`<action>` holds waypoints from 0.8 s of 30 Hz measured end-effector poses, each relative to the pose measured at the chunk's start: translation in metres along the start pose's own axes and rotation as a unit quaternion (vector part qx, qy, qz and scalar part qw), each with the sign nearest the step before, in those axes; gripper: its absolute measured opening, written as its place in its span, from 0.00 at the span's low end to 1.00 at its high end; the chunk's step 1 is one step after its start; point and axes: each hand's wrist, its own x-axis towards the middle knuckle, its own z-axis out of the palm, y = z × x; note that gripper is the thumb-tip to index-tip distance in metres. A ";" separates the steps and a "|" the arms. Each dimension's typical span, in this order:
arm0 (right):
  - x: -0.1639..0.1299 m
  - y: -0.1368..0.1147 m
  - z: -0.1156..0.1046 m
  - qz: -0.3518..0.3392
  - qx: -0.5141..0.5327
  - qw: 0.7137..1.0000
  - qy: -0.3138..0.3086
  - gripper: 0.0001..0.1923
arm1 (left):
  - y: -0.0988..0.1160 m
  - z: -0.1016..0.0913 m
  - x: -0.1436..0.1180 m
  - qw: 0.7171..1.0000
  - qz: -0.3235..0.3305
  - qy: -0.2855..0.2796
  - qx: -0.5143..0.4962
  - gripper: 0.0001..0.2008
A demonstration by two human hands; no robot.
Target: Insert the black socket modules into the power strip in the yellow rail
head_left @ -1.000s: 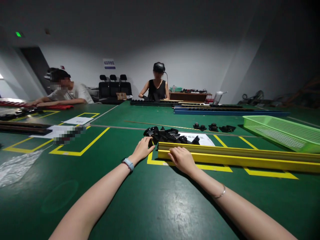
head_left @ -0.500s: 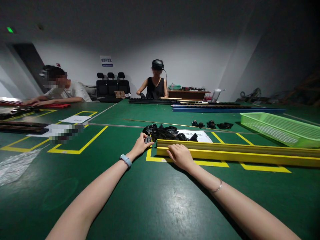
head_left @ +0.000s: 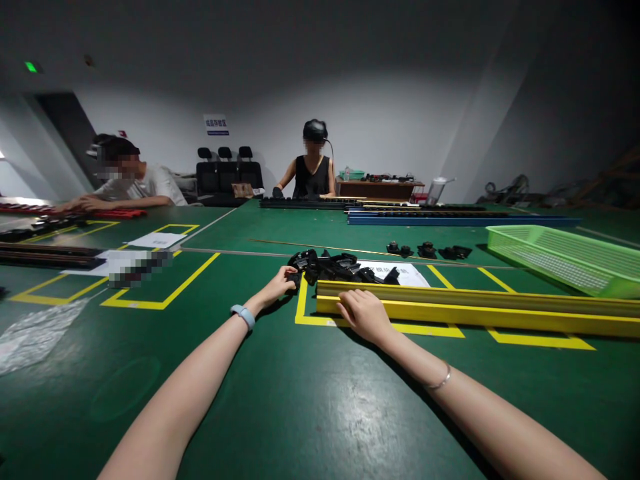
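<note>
Clips (head_left: 340,268): a heap of small black plastic bits, shiny and angular, piled on the green table (head_left: 310,407) right behind the near end of a long yellow rail (head_left: 465,310). Left hand (head_left: 277,287) is at the heap's edge, fingers pinched on one clip. Right hand (head_left: 364,315) lies flat and open on the rail's end.

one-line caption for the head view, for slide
Left hand reaches into a pile of black parts; right hand rests on a yellow rail.
</note>
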 end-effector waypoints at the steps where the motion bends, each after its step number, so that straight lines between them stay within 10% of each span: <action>1: 0.000 0.000 -0.001 0.000 0.000 1.000 0.000 0.11 | 0.001 0.000 -0.001 1.000 0.002 -0.005 -0.006 0.24; 24: 0.004 0.008 0.005 0.014 0.002 1.000 0.010 0.15 | 0.022 0.038 -0.017 0.989 -0.007 -0.051 -0.137 0.31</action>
